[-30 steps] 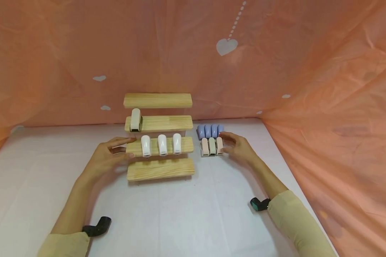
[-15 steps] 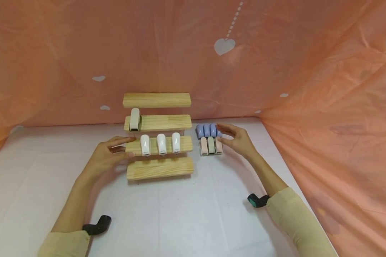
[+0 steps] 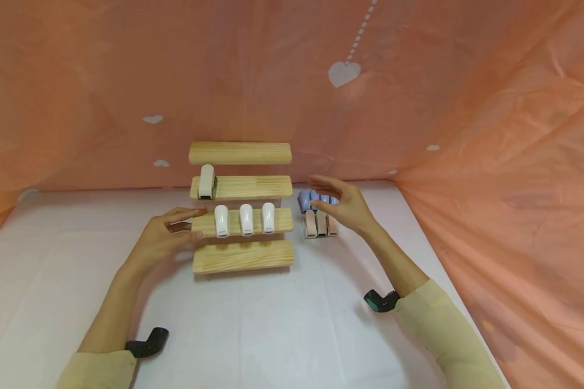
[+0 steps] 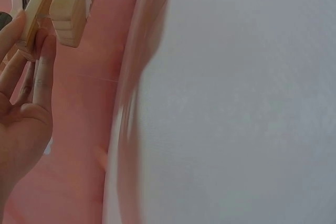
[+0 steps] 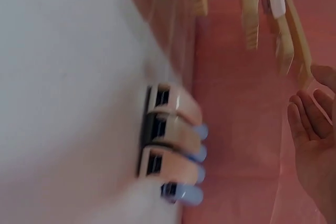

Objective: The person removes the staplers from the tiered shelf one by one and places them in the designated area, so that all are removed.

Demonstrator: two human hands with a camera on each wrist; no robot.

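In the head view my left hand (image 3: pixel 158 235) grips the left end of a wooden shelf board (image 3: pixel 204 221), thumb on one side and fingers on the other in the left wrist view. Three white stapler-like pieces (image 3: pixel 246 219) stand on that board. A cream piece (image 3: pixel 206 182) of similar shape stands at the left of the board behind it. My right hand (image 3: pixel 343 202) hovers over several blue pieces (image 3: pixel 304 201), partly hiding them. Nothing shows between its loosely bent fingers in the right wrist view. Pink and greenish pieces (image 3: pixel 310 224) stand in front of the blue ones.
The rack's top board (image 3: pixel 240 153) and bottom board (image 3: pixel 243 256) are bare. A white cloth (image 3: pixel 272 324) covers the table. Orange sheeting with white hearts (image 3: pixel 253 81) hangs behind and to the right.
My right hand has lifted from the rightmost pink piece and moved back and left over the blue ones, carrying nothing visible. My left hand stays on the board.
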